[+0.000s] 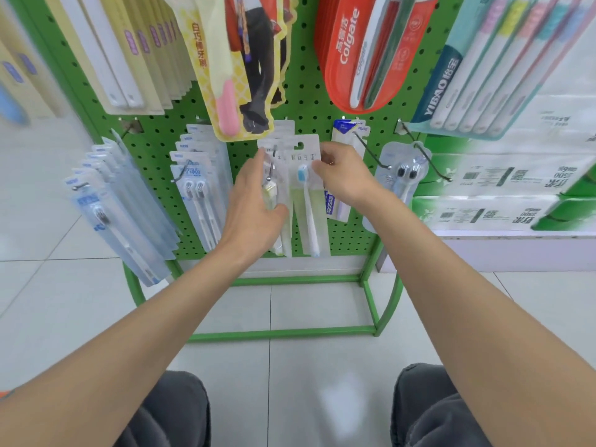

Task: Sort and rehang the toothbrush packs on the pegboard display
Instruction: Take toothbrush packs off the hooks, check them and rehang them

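Looked down along two bare forearms at a green pegboard (306, 91) hung with toothbrush packs. At far left, saw a fan of clear packs with blue labels (122, 204) on one hook, and beside them a stack of twin-brush packs (200, 188).

Had the left hand (254, 204) flat against the centre stack of packs (283, 130). Fingers straight and close together, pointing up its left edge; thumb spread to the right, touching the front. Could make out the ball-tipped wire hook (272, 169) just beside the forefinger.

Just right of that hand, at the lower middle of the board, held the front toothbrush pack (306, 201). A long clear sleeve with a white card top and grey print, holding one white brush with a blue head over pale green backing. Showed green board through its punched hanging hole, up and to the right of the hook's tip.

Had the right hand (345, 175) at the pack's upper right corner, thumb and curled fingers pinched on the card edge.

Further right, saw a FROG pack (342, 133), then a clear blister pack with two black brush heads (404, 175), then stacked green-and-white tissue packs (500, 182).
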The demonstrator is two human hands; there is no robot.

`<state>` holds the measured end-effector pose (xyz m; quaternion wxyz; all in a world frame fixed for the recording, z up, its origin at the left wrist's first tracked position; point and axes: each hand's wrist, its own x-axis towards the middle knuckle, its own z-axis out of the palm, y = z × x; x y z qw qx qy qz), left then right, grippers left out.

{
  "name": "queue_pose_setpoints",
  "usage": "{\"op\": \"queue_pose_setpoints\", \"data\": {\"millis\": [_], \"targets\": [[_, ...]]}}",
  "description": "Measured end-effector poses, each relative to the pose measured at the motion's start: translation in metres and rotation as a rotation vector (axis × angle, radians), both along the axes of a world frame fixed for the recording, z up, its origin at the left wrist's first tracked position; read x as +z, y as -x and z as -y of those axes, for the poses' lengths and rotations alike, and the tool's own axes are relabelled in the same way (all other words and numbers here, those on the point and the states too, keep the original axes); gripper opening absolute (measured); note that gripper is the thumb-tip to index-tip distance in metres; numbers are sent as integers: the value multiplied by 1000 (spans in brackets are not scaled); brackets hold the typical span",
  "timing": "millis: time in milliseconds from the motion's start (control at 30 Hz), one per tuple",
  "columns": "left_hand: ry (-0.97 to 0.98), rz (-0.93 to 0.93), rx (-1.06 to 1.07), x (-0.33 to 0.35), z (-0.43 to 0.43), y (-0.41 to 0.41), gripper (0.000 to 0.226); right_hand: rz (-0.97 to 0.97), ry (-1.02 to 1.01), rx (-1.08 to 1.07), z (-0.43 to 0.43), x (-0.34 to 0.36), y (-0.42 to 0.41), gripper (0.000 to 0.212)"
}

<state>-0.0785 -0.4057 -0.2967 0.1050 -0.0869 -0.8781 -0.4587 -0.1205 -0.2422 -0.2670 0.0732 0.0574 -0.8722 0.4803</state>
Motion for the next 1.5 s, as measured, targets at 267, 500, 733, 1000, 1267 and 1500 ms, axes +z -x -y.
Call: {"op": "queue_pose_setpoints", "data": {"millis": [267,500,733,1000,1267,1500], "targets": [[-42,-12,-39,-1,11,13,74,152,47,123,-1,11,14,30],[-41,-53,4,-1,12,14,64,155,5,173,14,3,17,23],[-64,-51,-2,1,11,16,69,195,58,201,21,-3,17,23],[-79,-19,-44,4,9,16,69,131,286,2,12,-5,33,22],[-67,3,-31,6,8,14,68,11,231,-102,25,-14,41,5],[-66,3,-43,6,11,14,68,-47,301,-38,21,-9,34,10]]}}
